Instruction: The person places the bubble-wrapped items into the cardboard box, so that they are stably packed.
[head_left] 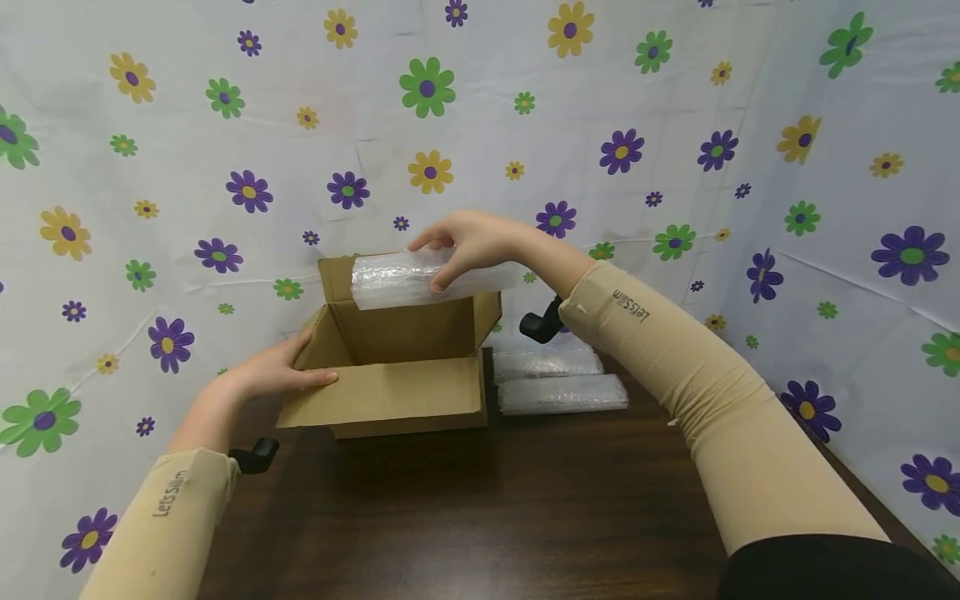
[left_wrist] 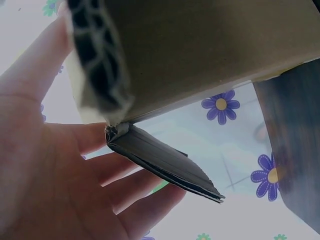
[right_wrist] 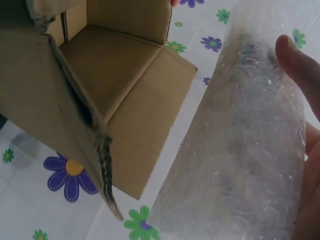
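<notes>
An open cardboard box [head_left: 412,392] stands on the table with its flaps spread. At its left front corner, my left hand [head_left: 273,371] holds the cardboard, thumb on the front flap and fingers against the outside of the left flap [left_wrist: 165,162]. Above the box's opening, my right hand [head_left: 476,237] grips a bubble-wrap bundle [head_left: 390,279], thumb on the near side and fingers over the top. The right wrist view shows this bundle [right_wrist: 230,150] beside the box's open flap [right_wrist: 147,120]. What the wrap contains cannot be made out.
Two more bubble-wrap bundles [head_left: 562,394] lie side by side on the dark wooden table [head_left: 480,517], right of the box. A flower-print cloth [head_left: 480,108] hangs behind the table and along its right side.
</notes>
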